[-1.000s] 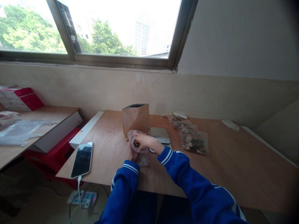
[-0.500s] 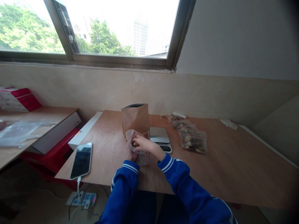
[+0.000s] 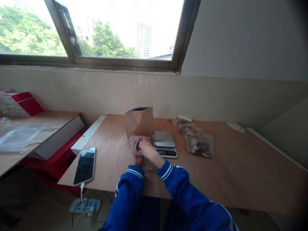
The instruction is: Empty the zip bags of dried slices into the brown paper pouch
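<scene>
My left hand (image 3: pixel 136 158) is closed around a clear plastic bag (image 3: pixel 133 141) with brown dried pieces in its mouth. My right hand (image 3: pixel 145 147) reaches over that mouth, its fingers bent down at the bag's opening; the fingertips are hidden, so what they pinch does not show. Under my wrists lies another clear zip bag (image 3: pixel 147 165), flat on the table. Directly behind the hands stands an open brown paper pouch (image 3: pixel 139 122). A kitchen scale (image 3: pixel 165 140) with a bare steel plate sits just right of my right hand.
Several zip bags of dried pieces (image 3: pixel 200 146) lie right of the scale. A crumpled tissue (image 3: pixel 235 127) is farther right. At the left edge, a phone (image 3: pixel 84 166) is plugged into a cable leading to a power strip (image 3: pixel 87 205). A second table (image 3: pixel 57 119) holds plastic bags and a box.
My right hand has shifted slightly left and turned over the bag's mouth, uncovering more of the scale's display. The left hand stays in place on the bag.
</scene>
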Motion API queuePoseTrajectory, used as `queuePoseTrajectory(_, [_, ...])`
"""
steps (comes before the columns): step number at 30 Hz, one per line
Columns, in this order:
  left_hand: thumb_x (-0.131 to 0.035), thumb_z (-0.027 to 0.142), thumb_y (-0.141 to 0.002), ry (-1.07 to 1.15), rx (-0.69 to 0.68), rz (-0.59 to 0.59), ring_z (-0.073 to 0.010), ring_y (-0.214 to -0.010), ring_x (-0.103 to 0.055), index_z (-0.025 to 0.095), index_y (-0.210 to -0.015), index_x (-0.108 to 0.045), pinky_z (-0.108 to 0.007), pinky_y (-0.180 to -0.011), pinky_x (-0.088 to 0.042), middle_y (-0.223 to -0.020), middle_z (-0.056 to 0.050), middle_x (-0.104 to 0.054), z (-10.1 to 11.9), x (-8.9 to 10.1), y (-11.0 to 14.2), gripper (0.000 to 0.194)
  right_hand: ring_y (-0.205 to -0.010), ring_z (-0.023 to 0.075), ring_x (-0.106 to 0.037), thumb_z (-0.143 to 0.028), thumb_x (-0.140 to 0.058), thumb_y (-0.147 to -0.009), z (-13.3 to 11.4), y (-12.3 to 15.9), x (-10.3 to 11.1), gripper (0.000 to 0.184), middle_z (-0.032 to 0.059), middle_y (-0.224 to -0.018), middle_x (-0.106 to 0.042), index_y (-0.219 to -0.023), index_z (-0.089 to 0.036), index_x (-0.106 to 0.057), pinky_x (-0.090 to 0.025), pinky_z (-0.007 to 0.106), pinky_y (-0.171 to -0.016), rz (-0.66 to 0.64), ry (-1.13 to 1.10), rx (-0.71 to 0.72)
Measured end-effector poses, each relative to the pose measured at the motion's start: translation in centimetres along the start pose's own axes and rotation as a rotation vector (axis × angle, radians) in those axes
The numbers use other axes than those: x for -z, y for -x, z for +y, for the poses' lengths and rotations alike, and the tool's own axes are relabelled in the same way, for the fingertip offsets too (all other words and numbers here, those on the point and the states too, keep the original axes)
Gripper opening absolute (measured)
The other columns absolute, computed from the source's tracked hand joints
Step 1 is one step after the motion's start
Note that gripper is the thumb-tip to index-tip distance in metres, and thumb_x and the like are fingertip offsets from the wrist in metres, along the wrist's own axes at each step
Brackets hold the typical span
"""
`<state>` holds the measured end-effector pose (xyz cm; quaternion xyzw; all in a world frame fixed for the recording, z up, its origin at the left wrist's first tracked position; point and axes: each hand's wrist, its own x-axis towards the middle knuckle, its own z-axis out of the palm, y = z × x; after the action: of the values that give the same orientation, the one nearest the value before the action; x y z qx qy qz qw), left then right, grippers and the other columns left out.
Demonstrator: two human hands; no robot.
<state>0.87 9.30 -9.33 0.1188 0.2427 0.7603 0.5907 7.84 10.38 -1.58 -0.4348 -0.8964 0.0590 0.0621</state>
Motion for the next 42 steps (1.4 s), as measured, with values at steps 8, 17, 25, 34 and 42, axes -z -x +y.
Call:
queuePoseTrajectory(8, [-0.044, 0.033, -0.095, 0.115, 0.050, 0.012, -0.0198, -0.103, -0.066, 0.019, -0.101, -0.068, -0.030, -0.088, -0.053, -0.103, -0.007, -0.071, 0.3, 0.5, -0.6, 0.028, -0.114, 0.0292, -0.053, -0.015, -0.068, -0.081, 0.7, 0.5, -0.2, 0.024, 0.0188, -0.117, -0.059, -0.104, -0.009, -0.067, -0.040, 0.038, -0.102, 0.099, -0.134, -0.020])
queuePoseTrajectory(17, [-0.035, 0.020, -0.100, 0.212, 0.046, 0.033, -0.0125, -0.094, -0.067, 0.020, -0.113, -0.063, -0.023, -0.087, -0.051, -0.106, -0.004, -0.070, 0.0, 0.5, -0.5, 0.031, -0.102, 0.0220, -0.056, -0.012, -0.059, -0.086, 2.5, -0.2, -0.3, 0.008, 0.0085, -0.100, -0.061, -0.090, -0.017, -0.063, -0.043, 0.035, -0.094, 0.288, -0.466, -0.058])
queuePoseTrajectory(25, [-0.036, 0.036, -0.099, 0.244, 0.082, -0.040, -0.0163, -0.105, -0.064, 0.018, -0.107, -0.066, -0.028, -0.092, -0.052, -0.109, -0.006, -0.068, 0.3, 0.7, -0.3, 0.036, -0.097, 0.0194, -0.056, -0.004, -0.056, -0.082, 2.1, -1.1, -0.8, 0.017, 0.0051, -0.094, -0.061, -0.085, -0.018, -0.063, -0.044, 0.035, -0.092, 0.371, -0.668, 0.044])
queuePoseTrajectory(34, [-0.035, 0.032, -0.099, 0.234, 0.104, -0.116, -0.0161, -0.109, -0.063, 0.018, -0.114, -0.062, -0.028, -0.093, -0.052, -0.114, -0.006, -0.067, 0.6, 0.2, 0.3, 0.034, -0.096, 0.0199, -0.058, -0.005, -0.050, -0.085, 2.0, -1.1, -0.3, 0.022, 0.0073, -0.099, -0.057, -0.096, -0.017, -0.065, -0.047, 0.035, -0.092, 0.483, -0.728, 0.044])
queuePoseTrajectory(42, [-0.042, 0.029, -0.096, 0.246, 0.128, -0.137, -0.0177, -0.117, -0.060, 0.020, -0.117, -0.064, -0.030, -0.095, -0.052, -0.122, -0.007, -0.065, 0.5, -0.4, 0.4, 0.031, -0.100, 0.0209, -0.058, -0.012, -0.047, -0.089, 0.7, -0.2, 1.4, 0.019, 0.0070, -0.102, -0.063, -0.096, -0.021, -0.062, -0.047, 0.033, -0.091, 0.650, -0.749, 0.027])
